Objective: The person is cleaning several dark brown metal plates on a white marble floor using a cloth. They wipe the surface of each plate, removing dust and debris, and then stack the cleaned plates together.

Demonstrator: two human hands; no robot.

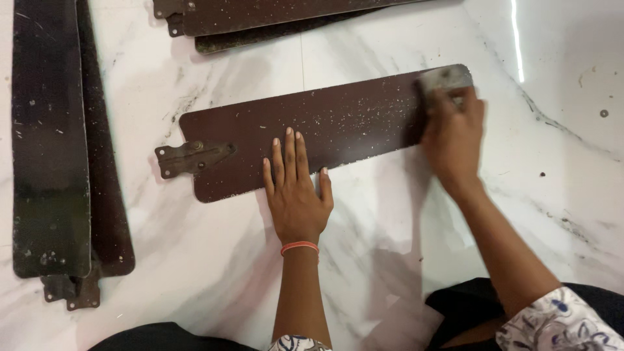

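A dark brown fan blade [338,123] with a metal bracket [192,158] at its left end lies on the white marble floor, speckled with pale dust. My left hand [296,188] rests flat on its near edge, fingers spread, a red band on the wrist. My right hand [452,133] presses a grey scrubbing pad [445,78] onto the blade's right tip; the hand is blurred.
Two stacked dark blades [52,143] lie along the left, brackets at their near end. Two more blades [260,19] lie at the top. My dark-clothed knees [481,305] are at the bottom edge. A small speck [604,113] sits on the floor at right.
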